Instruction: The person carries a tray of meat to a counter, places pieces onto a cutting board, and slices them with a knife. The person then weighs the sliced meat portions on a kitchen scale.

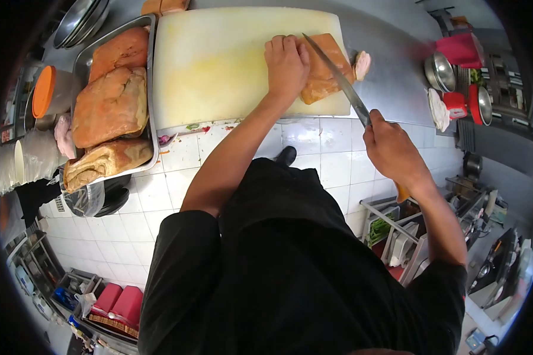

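A slab of cooked, orange-brown meat (320, 84) lies at the right end of the white cutting board (213, 65). My left hand (287, 66) presses on the slab's left side with its fingers curled and close together. My right hand (394, 145) is wrapped round the handle of a long kitchen knife (350, 93). The blade runs diagonally across the slab near its right part, tip pointing away from me. Whether the edge has sunk into the meat, I cannot tell. Just right of the slab sits a small pale cut piece (362, 65).
At left, a metal tray (154, 89) holds several large meat pieces (109, 106). Beside it stands an orange-lidded container (44, 92). Metal bowls (440, 72) and a white cloth (438, 110) are on the right of the steel counter (391, 71). Food scraps (193, 126) lie along the board's near edge.
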`<action>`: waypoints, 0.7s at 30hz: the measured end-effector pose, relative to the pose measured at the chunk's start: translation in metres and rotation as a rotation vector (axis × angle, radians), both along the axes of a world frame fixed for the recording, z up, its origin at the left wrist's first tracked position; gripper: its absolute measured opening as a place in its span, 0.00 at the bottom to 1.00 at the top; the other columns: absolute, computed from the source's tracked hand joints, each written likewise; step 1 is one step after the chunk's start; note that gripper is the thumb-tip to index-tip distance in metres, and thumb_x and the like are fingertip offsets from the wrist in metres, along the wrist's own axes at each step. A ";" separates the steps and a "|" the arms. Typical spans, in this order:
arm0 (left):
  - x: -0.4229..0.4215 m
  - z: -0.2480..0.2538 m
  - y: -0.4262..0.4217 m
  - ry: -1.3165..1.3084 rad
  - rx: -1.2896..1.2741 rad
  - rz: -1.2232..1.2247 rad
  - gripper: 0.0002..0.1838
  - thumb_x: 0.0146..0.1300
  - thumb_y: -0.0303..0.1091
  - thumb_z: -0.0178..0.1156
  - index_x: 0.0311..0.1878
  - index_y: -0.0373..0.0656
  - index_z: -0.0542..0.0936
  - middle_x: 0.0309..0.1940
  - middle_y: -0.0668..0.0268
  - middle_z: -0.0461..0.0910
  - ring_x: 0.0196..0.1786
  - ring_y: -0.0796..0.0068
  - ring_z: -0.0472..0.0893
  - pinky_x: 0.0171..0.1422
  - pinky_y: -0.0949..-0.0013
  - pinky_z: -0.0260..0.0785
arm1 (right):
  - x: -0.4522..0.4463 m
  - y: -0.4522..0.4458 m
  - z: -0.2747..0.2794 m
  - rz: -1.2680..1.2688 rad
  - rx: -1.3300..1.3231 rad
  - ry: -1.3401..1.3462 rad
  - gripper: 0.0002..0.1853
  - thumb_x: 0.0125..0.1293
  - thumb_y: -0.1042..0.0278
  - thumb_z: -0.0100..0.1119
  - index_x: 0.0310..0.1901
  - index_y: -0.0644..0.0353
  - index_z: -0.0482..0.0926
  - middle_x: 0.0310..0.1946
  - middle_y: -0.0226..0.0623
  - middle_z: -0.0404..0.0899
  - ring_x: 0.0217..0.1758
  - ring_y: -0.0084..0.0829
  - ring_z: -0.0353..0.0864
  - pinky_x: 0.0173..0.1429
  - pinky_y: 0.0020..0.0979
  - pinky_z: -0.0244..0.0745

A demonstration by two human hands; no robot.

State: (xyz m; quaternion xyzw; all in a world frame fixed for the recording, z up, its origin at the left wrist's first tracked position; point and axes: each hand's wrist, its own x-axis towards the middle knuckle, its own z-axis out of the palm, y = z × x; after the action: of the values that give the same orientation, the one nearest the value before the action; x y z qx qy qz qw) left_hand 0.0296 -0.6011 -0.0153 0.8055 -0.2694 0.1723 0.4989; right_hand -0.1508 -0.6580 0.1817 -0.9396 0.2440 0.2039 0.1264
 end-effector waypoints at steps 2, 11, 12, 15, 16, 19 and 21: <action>-0.003 0.003 0.001 0.022 0.006 -0.005 0.11 0.61 0.32 0.57 0.44 0.36 0.75 0.42 0.55 0.72 0.47 0.54 0.70 0.53 0.54 0.64 | 0.005 -0.002 0.003 0.022 0.000 0.032 0.07 0.66 0.72 0.47 0.38 0.69 0.67 0.29 0.63 0.78 0.40 0.62 0.79 0.47 0.58 0.71; -0.004 0.003 0.003 0.039 0.000 0.016 0.11 0.62 0.32 0.59 0.45 0.39 0.77 0.44 0.58 0.74 0.48 0.55 0.71 0.54 0.56 0.65 | 0.050 -0.014 -0.006 -0.024 0.097 0.156 0.11 0.66 0.71 0.45 0.43 0.72 0.68 0.31 0.64 0.79 0.39 0.59 0.81 0.49 0.53 0.73; -0.004 0.002 0.002 0.032 -0.005 0.019 0.11 0.62 0.32 0.59 0.45 0.39 0.77 0.44 0.58 0.74 0.48 0.55 0.71 0.54 0.56 0.66 | 0.051 -0.015 -0.011 -0.028 0.109 0.153 0.11 0.66 0.71 0.45 0.43 0.73 0.68 0.31 0.64 0.79 0.39 0.59 0.81 0.49 0.53 0.74; -0.004 0.001 0.003 0.005 -0.005 0.019 0.11 0.61 0.33 0.59 0.44 0.39 0.78 0.43 0.59 0.74 0.47 0.56 0.71 0.54 0.56 0.65 | 0.054 -0.020 -0.028 -0.066 0.109 0.159 0.12 0.66 0.71 0.45 0.44 0.72 0.68 0.32 0.64 0.79 0.40 0.59 0.81 0.50 0.52 0.74; -0.002 0.001 0.003 -0.008 0.002 0.014 0.10 0.60 0.33 0.59 0.43 0.39 0.78 0.43 0.60 0.74 0.47 0.56 0.71 0.53 0.56 0.65 | 0.050 -0.020 -0.033 -0.035 0.091 0.117 0.12 0.66 0.71 0.45 0.45 0.72 0.68 0.32 0.63 0.79 0.40 0.59 0.81 0.50 0.52 0.74; 0.011 0.012 0.016 -0.035 0.087 -0.055 0.10 0.60 0.33 0.59 0.43 0.40 0.79 0.42 0.60 0.76 0.47 0.56 0.73 0.54 0.57 0.66 | 0.039 -0.023 -0.046 0.036 0.052 0.017 0.12 0.66 0.71 0.45 0.46 0.72 0.68 0.33 0.63 0.79 0.41 0.58 0.81 0.51 0.51 0.74; 0.032 0.029 0.008 -0.075 0.031 -0.171 0.10 0.60 0.33 0.59 0.42 0.40 0.81 0.41 0.59 0.78 0.46 0.56 0.75 0.54 0.57 0.67 | 0.038 -0.025 -0.051 0.050 0.045 -0.001 0.12 0.66 0.71 0.45 0.46 0.72 0.68 0.33 0.63 0.79 0.41 0.58 0.81 0.51 0.52 0.74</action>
State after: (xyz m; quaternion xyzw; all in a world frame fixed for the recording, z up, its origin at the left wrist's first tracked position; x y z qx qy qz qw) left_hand 0.0613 -0.5928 0.0139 0.7800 -0.3583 0.1549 0.4890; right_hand -0.1128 -0.6835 0.1304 -0.9425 0.2156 0.2119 0.1425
